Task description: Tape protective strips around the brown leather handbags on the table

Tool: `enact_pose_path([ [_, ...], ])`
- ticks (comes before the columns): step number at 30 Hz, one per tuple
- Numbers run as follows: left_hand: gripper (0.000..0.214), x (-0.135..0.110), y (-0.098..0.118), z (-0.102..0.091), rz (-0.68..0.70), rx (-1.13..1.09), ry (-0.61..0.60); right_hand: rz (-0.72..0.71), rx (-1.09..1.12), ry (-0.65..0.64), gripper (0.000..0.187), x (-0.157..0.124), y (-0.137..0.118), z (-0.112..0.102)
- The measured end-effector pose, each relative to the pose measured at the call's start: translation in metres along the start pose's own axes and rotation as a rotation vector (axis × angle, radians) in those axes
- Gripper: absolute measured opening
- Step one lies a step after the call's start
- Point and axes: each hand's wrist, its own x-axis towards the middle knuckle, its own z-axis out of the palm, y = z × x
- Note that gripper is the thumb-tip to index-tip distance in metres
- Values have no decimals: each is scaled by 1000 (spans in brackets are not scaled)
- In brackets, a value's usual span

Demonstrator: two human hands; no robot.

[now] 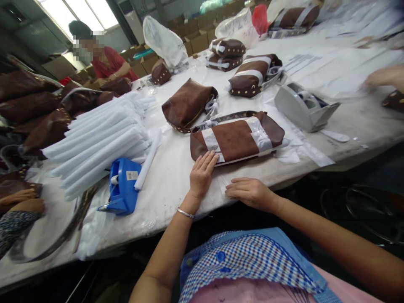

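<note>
A brown handbag (pixel 236 139) wrapped with two white bands lies flat on the white-covered table (pixel 170 176) in front of me. My left hand (pixel 202 174) rests open, fingers flat, with the fingertips on the bag's near left corner. My right hand (pixel 249 191) lies palm down on the table edge just below the bag, fingers stretched toward the left and touching thin clear film; it holds nothing that I can make out.
A blue tape dispenser (pixel 121 185) and a stack of white paper rolls (pixel 101 139) lie to the left. A grey tape dispenser (pixel 304 105) sits to the right. More brown bags (pixel 189 103) lie behind. Another person (pixel 101 59) sits far left; someone's hands (pixel 22 200) at left edge.
</note>
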Motion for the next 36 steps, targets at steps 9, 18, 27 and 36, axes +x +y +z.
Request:
enact_pose_path([
  [9, 54, -1, 3, -2, 14, 5, 3, 0, 17, 77, 26, -8, -20, -7],
  [18, 47, -5, 2, -3, 42, -75, 9, 17, 13, 118, 31, 4, -18, -25],
  [27, 41, -7, -5, -14, 147, -5, -77, 29, -18, 153, 34, 35, 1, -50],
  [36, 30, -10, -5, -15, 147, -77, -49, 172, -118, 239, 18, 81, 37, -56],
])
